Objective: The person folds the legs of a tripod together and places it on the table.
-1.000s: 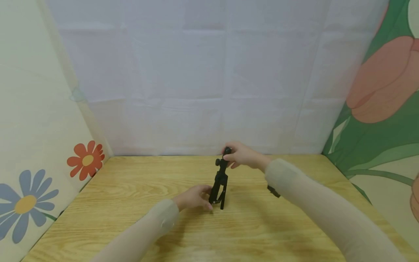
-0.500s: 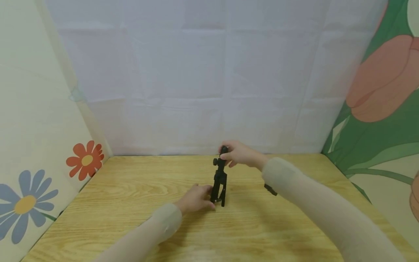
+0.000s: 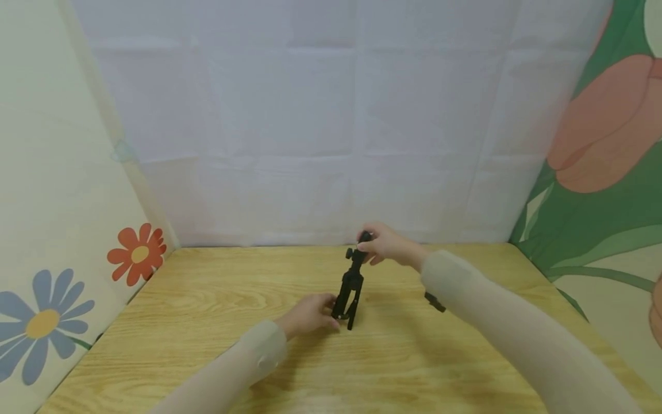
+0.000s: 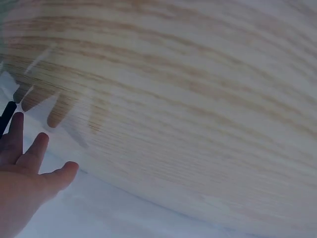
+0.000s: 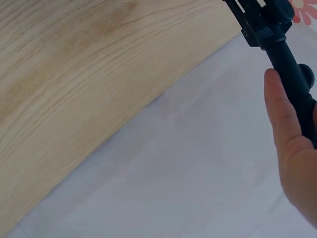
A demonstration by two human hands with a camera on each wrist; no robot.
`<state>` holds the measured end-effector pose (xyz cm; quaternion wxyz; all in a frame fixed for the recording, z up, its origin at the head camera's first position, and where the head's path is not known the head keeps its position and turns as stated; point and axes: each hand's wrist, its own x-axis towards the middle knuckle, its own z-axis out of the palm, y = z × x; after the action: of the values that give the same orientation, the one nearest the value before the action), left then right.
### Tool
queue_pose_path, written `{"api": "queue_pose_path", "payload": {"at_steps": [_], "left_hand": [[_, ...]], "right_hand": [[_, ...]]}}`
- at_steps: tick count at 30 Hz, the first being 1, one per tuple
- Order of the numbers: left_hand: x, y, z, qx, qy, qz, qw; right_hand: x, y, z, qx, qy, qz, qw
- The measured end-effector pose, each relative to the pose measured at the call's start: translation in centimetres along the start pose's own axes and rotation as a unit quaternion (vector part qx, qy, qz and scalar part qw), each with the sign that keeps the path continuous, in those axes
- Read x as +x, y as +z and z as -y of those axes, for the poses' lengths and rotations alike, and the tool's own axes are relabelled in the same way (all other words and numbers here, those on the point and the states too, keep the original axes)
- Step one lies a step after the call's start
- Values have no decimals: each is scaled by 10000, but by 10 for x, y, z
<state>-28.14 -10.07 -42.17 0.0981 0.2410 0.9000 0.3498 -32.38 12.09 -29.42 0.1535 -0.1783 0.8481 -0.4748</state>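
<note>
A small black tripod [image 3: 353, 280] stands tilted over the table, its legs partly spread and its top leaning to the right. My right hand [image 3: 385, 244] grips the upper column; in the right wrist view a finger lies along the black tube [image 5: 290, 72], just below a side knob. Low on the left, my left hand [image 3: 310, 315] has its thumb and fingers around the lower end of one leg. The left wrist view shows several spread fingers [image 4: 37, 151] beside the dark leg tip [image 4: 7, 115], while the thumb side is out of that frame.
The wood-grain table [image 3: 207, 299] runs back to a creased white cloth [image 3: 279, 115]. Flower-patterned panels [image 3: 46, 201] flank it on both sides. A small black piece [image 3: 434, 302] shows under the right sleeve.
The tripod's top and my right hand shift slightly left, then back to the right, so it leans more now. My left hand stays at the leg, a little farther right than at first.
</note>
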Motion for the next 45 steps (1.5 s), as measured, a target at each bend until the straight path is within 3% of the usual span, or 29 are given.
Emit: {"api": "queue_pose_path", "payload": {"at_steps": [5,11,14,20,25,32,45], "left_hand": [[-5,1,1,-1,-81,-143,9999],[-12,6,-1,30,224,-351,9991],[-13,6,-3,27,198,-392,9990],[-15,7,-6,-169,-184,-230,9994],[-15,11,-6,-182,-276,-121,9994],[-12,12,-7,-628,-186,111,9978],[-6,3,-2,-462,44,481,9978]], "right_hand": [[-4,1,0,-10,38,-159,9999],[-5,4,1,-280,-86,-500,9983],[-3,6,1,-375,-138,-685,9969],[-2,7,3,-673,-81,-941,9933],[-1,8,4,-843,103,-1170,9895],[2,9,2,-860,248,-1307,9874],[7,12,-7,-716,316,-1278,9887]]}}
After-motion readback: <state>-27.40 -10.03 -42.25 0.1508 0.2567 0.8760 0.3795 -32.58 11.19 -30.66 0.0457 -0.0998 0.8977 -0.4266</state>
